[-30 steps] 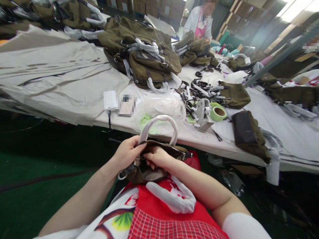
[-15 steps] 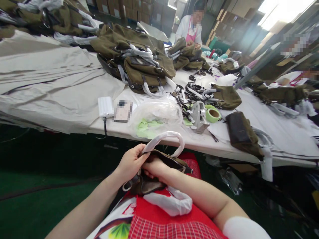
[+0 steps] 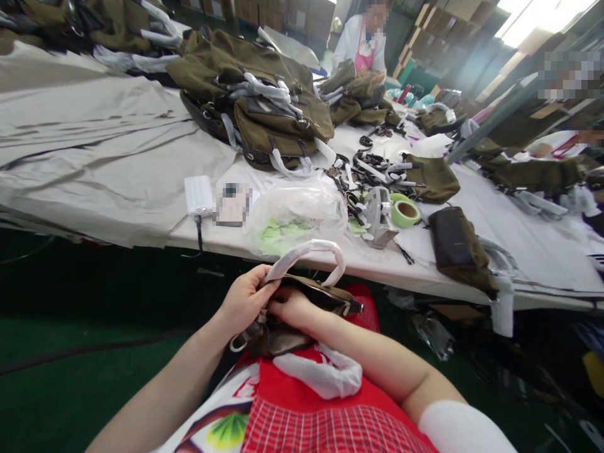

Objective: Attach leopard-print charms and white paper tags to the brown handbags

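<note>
On my lap rests an olive handbag (image 3: 325,290) with dark trim, its zipped top spread apart. One wrapped white handle (image 3: 311,246) arches up beyond the opening, and another wrapped handle (image 3: 325,376) droops over the red apron. My left hand (image 3: 248,299) is closed on the bag's left end, thumb on top near the handle's base. My right hand (image 3: 292,308) reaches into the mouth of the bag from the right, fingers curled at its left end beside my left hand. The bag's edge partly hides those fingertips. A metal ring (image 3: 238,343) hangs at the bag's left end.
The white-covered table (image 3: 141,214) carries a power bank (image 3: 199,195), a phone (image 3: 232,204), a plastic bag (image 3: 302,211), a tape dispenser (image 3: 379,217) and a green tape roll (image 3: 404,211). Olive bags (image 3: 264,94) pile up behind. A co-worker (image 3: 361,44) stands across the table.
The view has shifted slightly, and my hands and the handbag appear a little higher. My right hand's fingers have shifted slightly and show less below the bag's edge. My left hand keeps its hold.
</note>
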A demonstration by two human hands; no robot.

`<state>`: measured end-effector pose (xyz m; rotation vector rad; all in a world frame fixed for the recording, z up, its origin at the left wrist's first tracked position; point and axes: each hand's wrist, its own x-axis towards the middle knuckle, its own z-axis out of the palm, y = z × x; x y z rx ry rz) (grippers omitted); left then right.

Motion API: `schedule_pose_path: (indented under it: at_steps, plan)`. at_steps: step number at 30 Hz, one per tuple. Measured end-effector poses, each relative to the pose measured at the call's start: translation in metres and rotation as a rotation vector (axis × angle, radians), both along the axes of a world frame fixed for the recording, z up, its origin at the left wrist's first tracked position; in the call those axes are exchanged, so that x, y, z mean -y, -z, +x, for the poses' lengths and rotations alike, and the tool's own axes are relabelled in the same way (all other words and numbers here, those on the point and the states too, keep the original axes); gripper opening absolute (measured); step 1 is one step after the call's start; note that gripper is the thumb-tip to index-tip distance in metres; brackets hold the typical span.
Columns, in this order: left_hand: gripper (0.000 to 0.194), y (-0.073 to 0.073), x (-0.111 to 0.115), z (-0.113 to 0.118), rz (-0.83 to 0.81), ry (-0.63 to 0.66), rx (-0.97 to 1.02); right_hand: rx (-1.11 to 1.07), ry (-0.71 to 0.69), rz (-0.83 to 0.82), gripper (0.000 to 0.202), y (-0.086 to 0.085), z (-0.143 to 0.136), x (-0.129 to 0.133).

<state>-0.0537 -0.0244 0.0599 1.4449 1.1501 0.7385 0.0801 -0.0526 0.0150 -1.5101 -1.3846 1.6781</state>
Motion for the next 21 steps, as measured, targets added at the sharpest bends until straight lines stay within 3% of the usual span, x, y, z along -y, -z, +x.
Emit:
schedule_pose_path:
  at_steps: [6,9,13,21]
  plan:
    - [0.036,0.002,-0.006,-0.006,-0.036,0.029,0.019,0.598,-0.236,0.406,0.016,-0.029,0.009,-0.003]
    - [0.041,-0.001,-0.011,-0.011,-0.062,0.006,0.033,0.828,-0.258,0.476,0.023,-0.04,0.016,-0.006]
    - [0.046,-0.006,-0.015,-0.015,-0.085,-0.042,0.045,0.943,-0.241,0.463,0.024,-0.043,0.025,-0.014]
    - [0.041,-0.007,-0.017,-0.022,-0.099,0.012,0.001,0.964,-0.259,0.505,0.022,-0.042,0.032,-0.016]
